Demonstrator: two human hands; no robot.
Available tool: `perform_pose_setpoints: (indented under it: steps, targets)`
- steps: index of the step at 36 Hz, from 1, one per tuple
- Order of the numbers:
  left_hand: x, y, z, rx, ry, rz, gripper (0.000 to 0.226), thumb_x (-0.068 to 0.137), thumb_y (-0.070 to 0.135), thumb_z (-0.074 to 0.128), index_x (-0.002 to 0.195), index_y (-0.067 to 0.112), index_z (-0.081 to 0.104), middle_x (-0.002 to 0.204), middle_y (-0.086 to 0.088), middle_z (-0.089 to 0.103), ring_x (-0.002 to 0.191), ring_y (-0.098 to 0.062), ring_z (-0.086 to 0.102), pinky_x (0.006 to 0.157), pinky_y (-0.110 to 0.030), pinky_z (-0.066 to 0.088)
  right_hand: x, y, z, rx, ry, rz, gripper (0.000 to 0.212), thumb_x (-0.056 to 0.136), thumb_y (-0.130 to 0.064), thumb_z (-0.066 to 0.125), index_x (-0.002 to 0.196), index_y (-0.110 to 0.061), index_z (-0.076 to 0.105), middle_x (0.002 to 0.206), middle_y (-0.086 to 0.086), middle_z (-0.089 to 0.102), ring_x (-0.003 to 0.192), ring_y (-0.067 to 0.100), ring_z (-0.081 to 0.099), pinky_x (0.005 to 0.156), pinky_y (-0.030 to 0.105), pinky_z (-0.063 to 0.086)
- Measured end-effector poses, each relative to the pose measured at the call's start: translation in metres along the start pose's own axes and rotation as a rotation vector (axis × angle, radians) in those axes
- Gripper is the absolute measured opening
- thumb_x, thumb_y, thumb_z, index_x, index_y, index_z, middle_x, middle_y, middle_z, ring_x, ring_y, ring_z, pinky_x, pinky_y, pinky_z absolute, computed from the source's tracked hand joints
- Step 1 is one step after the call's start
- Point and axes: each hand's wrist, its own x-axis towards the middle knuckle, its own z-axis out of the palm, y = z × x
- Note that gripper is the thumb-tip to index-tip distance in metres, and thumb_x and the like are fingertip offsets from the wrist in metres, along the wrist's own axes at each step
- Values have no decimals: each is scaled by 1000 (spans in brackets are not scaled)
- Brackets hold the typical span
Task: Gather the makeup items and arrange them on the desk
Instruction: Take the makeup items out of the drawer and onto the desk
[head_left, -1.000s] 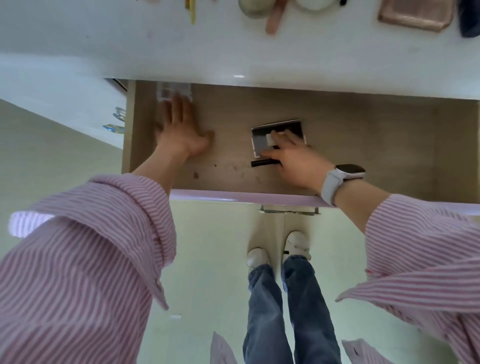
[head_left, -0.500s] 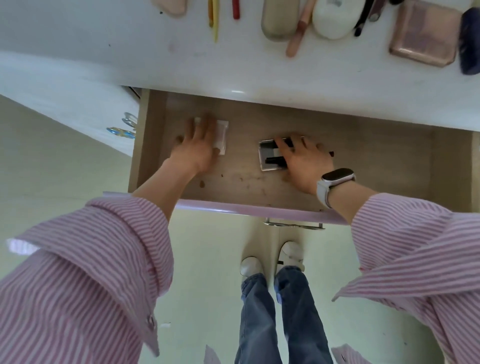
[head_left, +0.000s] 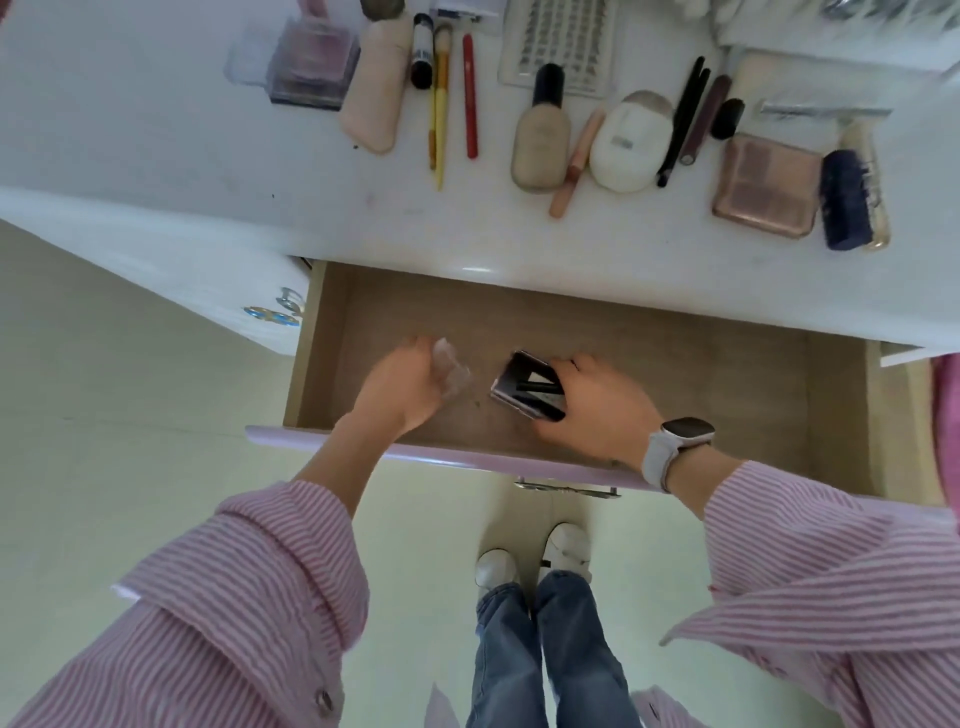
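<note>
1. A flat, rectangular compact (head_left: 527, 387) with a glossy dark face and a pale metallic rim is being held inside the open drawer (head_left: 675, 374), near its middle; it is being tilted up on one edge, its long axis running from upper left to lower right.
2. A thin black stick (head_left: 537, 387) is being pressed against the compact's face, lying roughly left to right.
3. The compact is being gripped by the right hand (head_left: 597, 410), fingers curled over its far edge and thumb under its near corner.
4. A small, clear, glassy piece (head_left: 451, 371), blurred in outline, is being pinched by the curled fingers of the left hand (head_left: 400, 387), just left of the compact and apart from it.
5. The drawer's floor is showing as matte brown wood grain with a few dark specks; its front (head_left: 441, 457) is being seen as smooth lilac.
6. On the white, smooth desk (head_left: 208, 171) above, items are being kept in a row: a soft pink pouch (head_left: 376, 88), a yellow brush (head_left: 440, 114) and red pencil (head_left: 470, 96) pointing toward and away from the person, a beige bottle (head_left: 540, 135) with a black cap, a rounded white case (head_left: 628, 148), a square rose palette (head_left: 763, 184), and a dark bristled brush (head_left: 847, 200).
7. A pale-strapped watch (head_left: 675, 447) is being worn on the right wrist, and striped pink sleeves (head_left: 249, 597) are covering both arms.
</note>
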Motion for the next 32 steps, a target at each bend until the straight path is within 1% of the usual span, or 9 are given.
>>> perform_pose_setpoints:
  steps: [5, 8, 10, 12, 15, 18, 23, 27, 32]
  targets:
    - [-36, 9, -16, -461, 174, -153, 24, 92, 13, 52, 115, 7, 52, 96, -1, 57, 85, -17, 56, 63, -18, 40, -23, -12, -37, 135, -26, -43, 50, 78, -53, 58, 117, -23, 48, 107, -2, 51, 102, 18, 45, 73, 30, 40]
    - [-54, 9, -31, -674, 296, -207, 27, 88, 10, 57, 115, 9, 54, 98, -1, 62, 90, -20, 61, 70, -20, 45, -26, -21, -58, 247, -17, -78, 33, 76, -57, 56, 94, -31, 49, 89, -9, 52, 83, 14, 45, 57, 23, 32]
    - [-61, 8, -45, -755, 358, -225, 28, 89, 9, 57, 117, 9, 56, 103, -5, 65, 93, -21, 63, 75, -24, 49, -20, -28, -72, 319, -6, -114, 30, 73, -58, 56, 88, -34, 48, 83, -10, 55, 76, 13, 48, 54, 23, 32]
    - [-66, 7, -64, -799, 408, -222, 23, 90, 7, 54, 111, 13, 59, 98, -3, 67, 90, -20, 63, 76, -26, 50, -13, -38, -87, 337, 23, -151, 33, 73, -56, 57, 95, -33, 48, 89, -8, 57, 80, 14, 52, 59, 24, 37]
    - [-65, 4, -94, -868, 465, -230, 24, 92, 5, 48, 109, 18, 58, 92, 1, 64, 85, -17, 62, 72, -24, 50, -2, -56, -108, 241, 84, -179, 51, 80, -50, 58, 121, -24, 44, 108, -2, 51, 101, 17, 47, 73, 29, 42]
    - [-56, -7, -119, -850, 534, -267, 27, 91, 8, 44, 110, 20, 58, 94, -2, 63, 85, -18, 60, 68, -23, 48, 11, -73, -123, 131, 135, -149, 63, 82, -49, 55, 133, -19, 35, 122, 3, 46, 114, 21, 41, 86, 36, 45]
    - [-27, -36, -149, -779, 542, -323, 40, 95, 15, 44, 135, 15, 45, 113, -9, 60, 97, -22, 58, 75, -26, 44, 46, -102, -124, -5, 200, -152, 57, 84, -45, 53, 130, -17, 36, 123, 5, 46, 113, 23, 41, 81, 35, 46]
    - [6, -57, -163, -682, 495, -322, 43, 94, 16, 45, 138, 17, 41, 120, -12, 61, 94, -21, 60, 62, -17, 43, 74, -122, -114, -88, 203, -157, 55, 88, -43, 49, 134, -17, 33, 125, 6, 44, 111, 24, 41, 78, 33, 45]
    - [35, -66, -175, -536, 477, -267, 39, 95, 19, 47, 133, 14, 43, 113, -11, 61, 89, -18, 53, 80, -27, 41, 97, -142, -110, -36, 208, -80, 63, 88, -39, 54, 140, -16, 28, 137, 6, 34, 114, 24, 40, 81, 34, 50]
